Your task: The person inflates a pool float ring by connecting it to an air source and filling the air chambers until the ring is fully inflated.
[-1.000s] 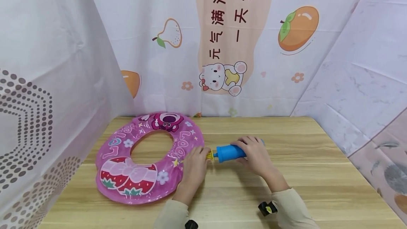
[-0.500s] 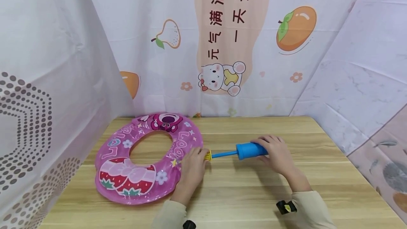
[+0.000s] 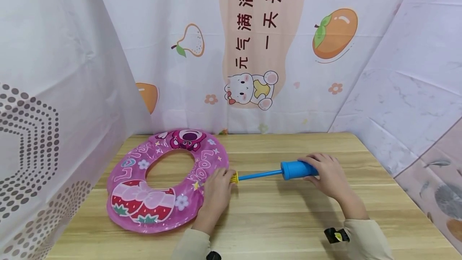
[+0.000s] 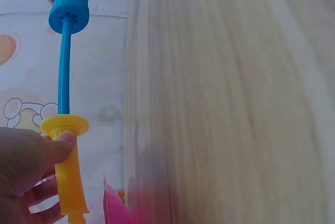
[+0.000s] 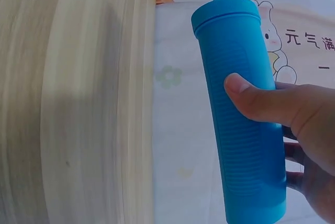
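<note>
A hand pump with a blue barrel (image 3: 297,170) and a blue rod (image 3: 260,175) stretches sideways between my hands. My left hand (image 3: 217,189) grips its yellow end (image 4: 69,177), thumb just below the flange in the left wrist view. Around the ribbed barrel, my right hand (image 3: 330,175) curls, with the thumb (image 5: 251,96) along its near side. A good length of rod shows between barrel and yellow flange. Left of my left hand lies a pink swim ring (image 3: 122,171) with strawberry and bear prints; that hand overlaps its right edge in the head view.
The wooden table (image 3: 270,228) carries the swim ring on its left side. A white printed curtain (image 3: 173,71) hangs along the table's back edge, with further cloth (image 3: 404,91) at the right and left sides.
My right hand has moved right with the blue barrel, drawing it away from the yellow end, so more rod shows. My left hand has stayed nearly in place.
</note>
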A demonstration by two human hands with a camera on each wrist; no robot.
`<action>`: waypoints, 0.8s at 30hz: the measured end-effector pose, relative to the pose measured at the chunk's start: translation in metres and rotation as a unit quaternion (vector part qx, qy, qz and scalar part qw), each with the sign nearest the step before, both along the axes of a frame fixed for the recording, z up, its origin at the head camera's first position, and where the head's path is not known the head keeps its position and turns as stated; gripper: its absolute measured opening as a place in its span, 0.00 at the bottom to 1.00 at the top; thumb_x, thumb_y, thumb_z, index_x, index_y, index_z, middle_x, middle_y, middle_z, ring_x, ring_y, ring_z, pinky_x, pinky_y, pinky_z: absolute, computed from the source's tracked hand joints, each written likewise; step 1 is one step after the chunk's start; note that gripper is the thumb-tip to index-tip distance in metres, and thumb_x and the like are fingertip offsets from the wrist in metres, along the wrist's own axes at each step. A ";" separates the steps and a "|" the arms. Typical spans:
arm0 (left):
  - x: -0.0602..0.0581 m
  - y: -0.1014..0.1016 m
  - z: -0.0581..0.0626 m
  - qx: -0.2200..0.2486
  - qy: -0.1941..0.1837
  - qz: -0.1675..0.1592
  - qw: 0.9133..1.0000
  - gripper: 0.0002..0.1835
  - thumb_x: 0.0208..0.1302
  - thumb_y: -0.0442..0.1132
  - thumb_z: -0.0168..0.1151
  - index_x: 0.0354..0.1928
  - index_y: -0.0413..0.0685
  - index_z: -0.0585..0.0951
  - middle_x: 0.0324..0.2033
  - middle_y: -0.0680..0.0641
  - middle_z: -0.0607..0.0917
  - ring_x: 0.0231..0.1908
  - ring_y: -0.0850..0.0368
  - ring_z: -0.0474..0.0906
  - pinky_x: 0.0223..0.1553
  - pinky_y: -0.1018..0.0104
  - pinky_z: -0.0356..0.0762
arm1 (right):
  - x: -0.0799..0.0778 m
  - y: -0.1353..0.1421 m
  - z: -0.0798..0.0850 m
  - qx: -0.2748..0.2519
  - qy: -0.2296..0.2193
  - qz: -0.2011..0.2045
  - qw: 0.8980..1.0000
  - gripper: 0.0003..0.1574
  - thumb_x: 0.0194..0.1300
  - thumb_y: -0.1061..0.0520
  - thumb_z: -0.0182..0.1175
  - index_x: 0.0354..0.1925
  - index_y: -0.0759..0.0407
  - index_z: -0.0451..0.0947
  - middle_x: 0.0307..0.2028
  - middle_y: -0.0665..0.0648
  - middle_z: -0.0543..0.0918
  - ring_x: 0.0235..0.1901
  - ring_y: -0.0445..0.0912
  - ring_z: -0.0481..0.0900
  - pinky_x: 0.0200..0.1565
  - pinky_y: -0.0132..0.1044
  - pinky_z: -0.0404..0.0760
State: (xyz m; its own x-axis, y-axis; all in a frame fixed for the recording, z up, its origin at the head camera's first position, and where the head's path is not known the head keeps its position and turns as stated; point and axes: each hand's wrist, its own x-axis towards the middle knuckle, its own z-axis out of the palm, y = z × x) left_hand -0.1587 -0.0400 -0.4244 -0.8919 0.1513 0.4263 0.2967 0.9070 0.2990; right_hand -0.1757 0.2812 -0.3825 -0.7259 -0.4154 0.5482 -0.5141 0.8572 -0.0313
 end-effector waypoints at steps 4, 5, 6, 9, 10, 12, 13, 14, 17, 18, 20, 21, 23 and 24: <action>0.000 0.000 0.000 0.001 -0.006 0.000 1.000 0.17 0.54 0.42 0.72 0.48 0.53 0.84 0.41 0.49 0.85 0.43 0.53 0.80 0.46 0.57 0.82 | 0.000 -0.004 0.001 0.009 -0.015 -0.006 1.000 0.38 0.36 0.58 0.82 0.50 0.53 0.82 0.45 0.59 0.85 0.48 0.60 0.81 0.48 0.61 0.78; 0.000 0.000 0.001 0.003 -0.006 0.000 1.000 0.18 0.54 0.42 0.72 0.48 0.52 0.84 0.41 0.49 0.85 0.43 0.53 0.80 0.45 0.57 0.82 | 0.001 -0.006 0.002 0.011 -0.020 -0.008 1.000 0.37 0.37 0.58 0.82 0.50 0.53 0.82 0.45 0.59 0.85 0.48 0.60 0.81 0.49 0.61 0.78; 0.000 0.000 0.001 0.004 -0.005 0.000 1.000 0.18 0.54 0.42 0.72 0.48 0.52 0.84 0.40 0.48 0.85 0.43 0.53 0.80 0.45 0.57 0.82 | 0.001 -0.008 0.002 0.014 -0.023 -0.010 1.000 0.37 0.37 0.57 0.82 0.50 0.52 0.82 0.45 0.59 0.85 0.48 0.60 0.81 0.49 0.61 0.77; 0.000 0.001 0.001 0.006 0.001 0.000 1.000 0.18 0.53 0.41 0.72 0.47 0.52 0.84 0.40 0.49 0.85 0.42 0.53 0.80 0.44 0.58 0.82 | 0.001 -0.017 0.003 0.017 -0.030 -0.008 0.999 0.36 0.38 0.57 0.81 0.50 0.52 0.82 0.46 0.58 0.85 0.49 0.59 0.80 0.51 0.61 0.77; 0.000 0.001 0.001 0.007 0.001 0.001 1.000 0.18 0.53 0.41 0.72 0.47 0.52 0.84 0.39 0.49 0.85 0.42 0.53 0.80 0.44 0.58 0.82 | 0.001 -0.019 0.003 0.018 -0.031 -0.007 0.999 0.36 0.38 0.57 0.81 0.50 0.52 0.82 0.46 0.58 0.85 0.49 0.58 0.80 0.51 0.61 0.77; 0.000 0.002 0.001 0.008 0.001 0.002 1.000 0.18 0.53 0.41 0.72 0.47 0.52 0.84 0.39 0.49 0.85 0.42 0.53 0.80 0.44 0.58 0.82 | 0.000 -0.025 0.003 0.019 -0.029 -0.002 0.999 0.36 0.38 0.57 0.81 0.50 0.52 0.82 0.46 0.57 0.85 0.49 0.58 0.80 0.51 0.61 0.77; 0.001 0.002 0.001 0.009 -0.001 0.002 1.000 0.18 0.53 0.41 0.72 0.48 0.52 0.84 0.40 0.49 0.85 0.43 0.53 0.80 0.45 0.58 0.82 | 0.000 -0.028 0.002 0.020 -0.030 0.000 0.999 0.36 0.39 0.56 0.81 0.50 0.52 0.82 0.46 0.57 0.85 0.49 0.58 0.80 0.51 0.61 0.77; 0.001 0.002 0.001 0.009 -0.003 0.003 1.000 0.18 0.53 0.41 0.72 0.48 0.52 0.84 0.40 0.49 0.84 0.43 0.53 0.80 0.45 0.58 0.82 | 0.000 -0.031 0.002 0.020 -0.033 0.001 0.999 0.35 0.39 0.56 0.81 0.50 0.52 0.82 0.46 0.57 0.85 0.49 0.57 0.80 0.52 0.61 0.77; 0.001 0.003 0.002 0.011 -0.006 0.003 1.000 0.18 0.53 0.41 0.72 0.48 0.52 0.83 0.40 0.49 0.84 0.43 0.53 0.80 0.46 0.58 0.82 | -0.001 -0.041 0.001 0.025 -0.043 0.001 0.999 0.35 0.40 0.55 0.81 0.50 0.51 0.82 0.46 0.57 0.85 0.49 0.57 0.80 0.54 0.61 0.77; 0.001 0.003 0.002 0.012 -0.007 0.003 1.000 0.18 0.53 0.41 0.72 0.48 0.52 0.83 0.40 0.49 0.84 0.43 0.53 0.80 0.45 0.58 0.82 | -0.001 -0.045 0.000 0.027 -0.046 0.001 0.999 0.34 0.41 0.54 0.80 0.50 0.51 0.82 0.46 0.56 0.86 0.49 0.57 0.80 0.54 0.61 0.77; 0.000 0.003 0.002 0.013 -0.005 0.003 1.000 0.18 0.53 0.41 0.73 0.48 0.52 0.84 0.40 0.49 0.84 0.43 0.53 0.80 0.45 0.58 0.81 | -0.002 -0.052 0.000 0.029 -0.052 0.003 0.998 0.34 0.42 0.53 0.80 0.51 0.51 0.82 0.46 0.56 0.86 0.50 0.56 0.80 0.55 0.61 0.77; 0.000 0.004 0.002 0.014 -0.005 0.003 1.000 0.18 0.53 0.40 0.73 0.48 0.52 0.84 0.40 0.48 0.84 0.43 0.53 0.80 0.45 0.58 0.81 | -0.002 -0.056 -0.001 0.030 -0.053 0.004 0.998 0.34 0.42 0.53 0.80 0.51 0.50 0.82 0.46 0.56 0.86 0.50 0.56 0.80 0.55 0.61 0.77; -0.001 0.004 0.002 0.017 -0.005 0.002 1.000 0.18 0.53 0.40 0.73 0.48 0.52 0.84 0.40 0.48 0.84 0.43 0.53 0.80 0.46 0.57 0.81 | -0.003 -0.064 -0.002 0.030 -0.053 0.007 0.998 0.34 0.42 0.52 0.80 0.51 0.50 0.82 0.46 0.56 0.86 0.50 0.56 0.80 0.55 0.61 0.77; -0.001 0.004 0.002 0.019 -0.004 0.001 1.000 0.18 0.53 0.40 0.73 0.48 0.51 0.84 0.40 0.48 0.84 0.44 0.53 0.80 0.46 0.57 0.81 | -0.003 -0.067 -0.002 0.030 -0.051 0.009 0.998 0.34 0.42 0.52 0.80 0.51 0.50 0.82 0.46 0.56 0.86 0.50 0.56 0.80 0.55 0.60 0.77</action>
State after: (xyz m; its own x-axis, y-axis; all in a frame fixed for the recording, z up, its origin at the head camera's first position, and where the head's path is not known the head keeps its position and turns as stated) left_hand -0.1598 -0.0356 -0.4223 -0.8959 0.1325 0.4240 0.2914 0.8957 0.3359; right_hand -0.1785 0.2141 -0.3844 -0.7689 -0.4583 0.4457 -0.5259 0.8499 -0.0334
